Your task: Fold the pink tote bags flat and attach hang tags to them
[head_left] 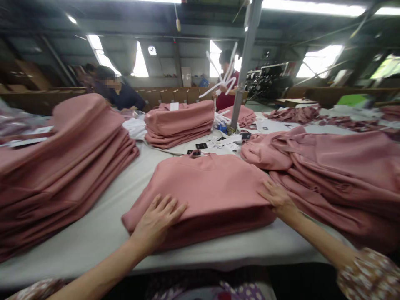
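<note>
In front of me a folded pink garment (206, 179) lies on the white-covered table (125, 204), its collar edge at the far side with a dark tag (196, 153) there. My left hand (159, 216) rests on its near left part, fingers stretched out over the fabric. At the right side edge, my right hand (278, 198) touches the cloth with its fingers extended and slightly apart. Neither hand visibly grips anything. The near edge of the garment hangs in a dark fold below my hands.
Tall pink garment stacks stand left (71, 166) and behind (181, 123); a loose pink heap (337, 175) lies right. Paper tags (218, 143) lie beyond the garment near a metal post (245, 66). Across the table are a person in dark clothing (125, 96) and another holding white strips (223, 79).
</note>
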`<state>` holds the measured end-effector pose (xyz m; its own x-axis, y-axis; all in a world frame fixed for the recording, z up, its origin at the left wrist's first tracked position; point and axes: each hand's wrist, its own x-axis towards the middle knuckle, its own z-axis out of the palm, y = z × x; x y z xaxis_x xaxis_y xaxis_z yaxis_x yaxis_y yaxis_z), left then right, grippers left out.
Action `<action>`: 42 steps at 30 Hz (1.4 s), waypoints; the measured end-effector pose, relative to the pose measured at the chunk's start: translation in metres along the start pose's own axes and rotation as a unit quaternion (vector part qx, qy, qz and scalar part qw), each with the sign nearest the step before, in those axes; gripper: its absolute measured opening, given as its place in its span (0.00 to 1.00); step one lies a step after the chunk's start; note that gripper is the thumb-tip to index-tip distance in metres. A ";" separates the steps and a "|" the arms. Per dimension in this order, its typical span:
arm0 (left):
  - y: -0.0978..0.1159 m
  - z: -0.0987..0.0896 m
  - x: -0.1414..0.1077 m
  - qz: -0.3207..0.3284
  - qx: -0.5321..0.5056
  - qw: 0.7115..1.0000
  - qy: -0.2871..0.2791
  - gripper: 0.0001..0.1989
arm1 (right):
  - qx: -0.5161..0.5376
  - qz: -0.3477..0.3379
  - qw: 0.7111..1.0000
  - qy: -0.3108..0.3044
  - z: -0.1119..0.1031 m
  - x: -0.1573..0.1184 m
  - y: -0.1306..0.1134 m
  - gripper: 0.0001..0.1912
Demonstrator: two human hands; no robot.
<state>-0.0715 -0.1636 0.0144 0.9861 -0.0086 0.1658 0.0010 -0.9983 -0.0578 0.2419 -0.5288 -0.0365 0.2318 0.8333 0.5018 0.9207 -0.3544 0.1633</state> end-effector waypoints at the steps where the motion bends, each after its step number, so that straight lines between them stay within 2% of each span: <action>1: -0.008 -0.007 -0.012 -0.020 0.044 0.999 0.008 0.38 | 0.003 0.008 1.000 -0.005 0.004 -0.002 0.003 0.33; 4: -0.032 -0.010 -0.045 -0.060 0.115 0.991 0.035 0.38 | 0.007 0.012 1.000 -0.015 0.016 -0.004 0.010 0.36; 7: -0.050 0.012 -0.056 -0.051 0.072 0.992 0.087 0.29 | -0.010 0.003 0.999 -0.034 0.015 0.005 0.014 0.37; 9: -0.058 0.030 -0.056 -0.041 0.019 0.992 0.116 0.25 | -0.031 -0.014 0.999 -0.034 0.008 0.010 0.016 0.34; 11: -0.063 0.043 -0.058 -0.033 -0.018 0.992 0.121 0.23 | -0.046 -0.044 0.998 -0.020 0.000 0.007 0.014 0.29; 14: -0.069 0.053 -0.071 -0.023 -0.069 0.994 0.087 0.23 | -0.040 -0.077 0.996 -0.003 -0.011 -0.012 0.003 0.26; 16: -0.075 0.055 -0.078 -0.030 -0.131 0.990 0.034 0.24 | -0.033 -0.063 0.997 -0.014 -0.016 -0.025 -0.007 0.27; 18: -0.084 0.053 -0.080 -0.041 -0.189 0.981 -0.024 0.23 | -0.032 -0.054 0.997 -0.037 -0.022 -0.032 -0.013 0.29; 21: -0.092 0.040 -0.071 -0.029 -0.223 0.971 -0.086 0.20 | -0.028 -0.086 0.994 -0.059 -0.028 -0.030 -0.013 0.27; 23: -0.087 0.026 -0.061 -0.009 -0.197 0.973 -0.120 0.18 | -0.023 -0.103 0.992 -0.062 -0.030 -0.026 -0.010 0.24; 25: -0.072 0.010 -0.049 0.000 -0.117 0.985 -0.123 0.16 | -0.009 -0.100 0.993 -0.065 -0.029 -0.023 -0.007 0.20; 28: -0.035 -0.010 -0.029 0.011 0.021 0.999 -0.045 0.13 | 0.042 -0.067 0.993 -0.083 -0.025 -0.014 0.000 0.16; 30: -0.012 -0.017 -0.013 0.019 0.060 0.998 -0.018 0.17 | 0.077 -0.036 0.990 -0.114 -0.024 -0.003 0.006 0.17; 34: 0.010 -0.021 0.022 0.000 0.044 0.996 -0.072 0.27 | 0.110 -0.011 0.975 -0.193 -0.030 0.021 0.009 0.22; 36: 0.012 -0.021 0.038 0.004 0.024 0.996 -0.086 0.29 | 0.083 -0.006 0.981 -0.178 -0.038 0.028 -0.005 0.23; 38: 0.010 -0.023 0.051 0.023 0.004 0.995 -0.096 0.27 | 0.037 -0.025 0.994 -0.104 -0.049 0.030 -0.034 0.23; 40: 0.007 -0.026 0.061 0.047 -0.016 0.993 -0.108 0.24 | 0.035 -0.099 0.994 -0.040 -0.059 0.033 -0.076 0.25; 42: 0.003 -0.030 0.068 0.076 -0.032 0.989 -0.122 0.22 | 0.110 -0.216 0.969 -0.055 -0.064 0.040 -0.124 0.25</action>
<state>-0.0091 -0.1687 0.0553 0.9849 -0.1524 -0.0822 -0.1529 -0.9882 0.0006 0.1170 -0.4783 0.0177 -0.1687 0.9285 0.3307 0.9812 0.1261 0.1464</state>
